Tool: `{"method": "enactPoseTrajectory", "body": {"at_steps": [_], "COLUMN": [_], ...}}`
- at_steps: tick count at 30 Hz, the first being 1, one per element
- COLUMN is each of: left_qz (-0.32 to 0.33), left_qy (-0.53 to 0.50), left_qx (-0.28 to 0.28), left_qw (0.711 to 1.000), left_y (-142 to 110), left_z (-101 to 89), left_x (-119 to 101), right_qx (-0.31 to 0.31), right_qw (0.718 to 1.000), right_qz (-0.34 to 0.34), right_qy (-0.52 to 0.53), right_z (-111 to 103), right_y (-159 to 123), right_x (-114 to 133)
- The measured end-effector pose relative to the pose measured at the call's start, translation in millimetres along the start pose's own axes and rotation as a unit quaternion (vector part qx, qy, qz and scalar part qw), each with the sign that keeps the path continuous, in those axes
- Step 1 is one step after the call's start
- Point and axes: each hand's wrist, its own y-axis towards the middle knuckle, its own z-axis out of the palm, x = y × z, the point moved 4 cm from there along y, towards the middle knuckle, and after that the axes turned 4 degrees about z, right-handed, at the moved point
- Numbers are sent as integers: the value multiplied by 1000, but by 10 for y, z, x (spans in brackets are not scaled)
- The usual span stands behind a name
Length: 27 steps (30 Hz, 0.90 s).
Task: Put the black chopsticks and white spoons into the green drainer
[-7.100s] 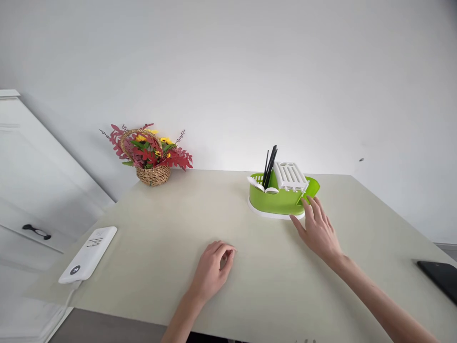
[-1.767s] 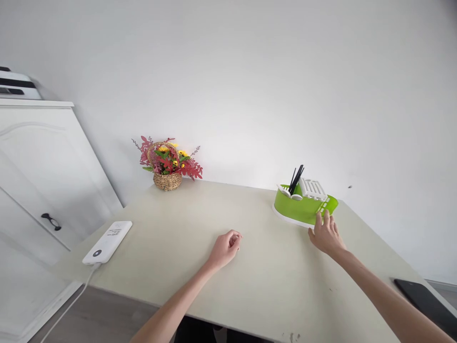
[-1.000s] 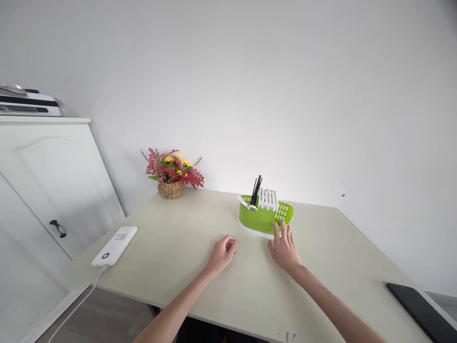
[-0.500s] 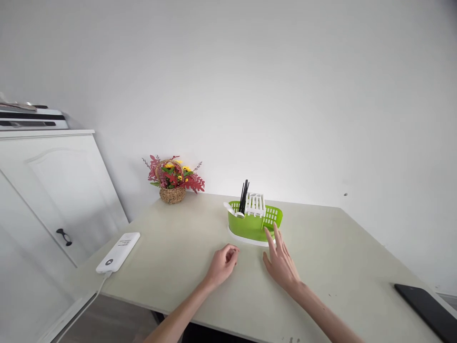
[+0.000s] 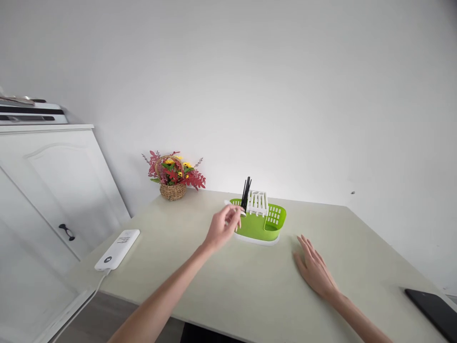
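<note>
A green basket with a white base stands on the table. Black chopsticks rise from its left part, beside a white slotted rack. My left hand reaches to the basket's left front, thumb and fingers pinched at the edge of a white spoon. Behind that hand, part of another white utensil shows; the hand hides the rest. My right hand rests low over the table, right of the basket, fingers stretched out and holding nothing.
A wicker basket of flowers stands at the back left. On the table's left edge lies a white power bank with a cable. A black phone lies at the right. The white cabinet adjoins the left side; a wall rises behind.
My left hand has moved forward to the spoon at the green basket. My right hand has drawn away from the basket, to the right. The view has shifted slightly.
</note>
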Motion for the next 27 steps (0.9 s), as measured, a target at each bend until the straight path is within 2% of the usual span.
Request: {"method": "enactPoseTrajectory", "body": {"at_steps": [3, 5, 9, 12, 16, 21, 24, 27], "left_qz": [18, 0, -116, -164, -203, -211, -205, -195], "left_qy": [37, 63, 103, 108, 122, 147, 156, 146], "left_qx": [-109, -143, -120, -78, -25, 18, 21, 1], "left_qw": [993, 988, 981, 977, 971, 966, 966, 970], "left_y": [493, 803, 1307, 1548, 1734, 1844, 1829, 1758], "left_z": [-114, -140, -75, 23, 165, 331, 384, 379], "left_x": [22, 143, 489, 672, 812, 860, 850, 834], "right_qx": [6, 11, 18, 13, 5, 0, 6, 12], "right_qw": [999, 998, 997, 997, 997, 997, 996, 996], "right_qz": [28, 24, 13, 14, 11, 12, 12, 14], "right_qy": [-33, -53, -73, -75, -74, -76, -83, -90], "right_z": [51, 67, 59, 45, 44, 40, 40, 35], "right_y": [52, 59, 54, 55, 60, 61, 63, 62], "right_x": [-67, -52, -3, 5, 3, 9, 11, 11]}}
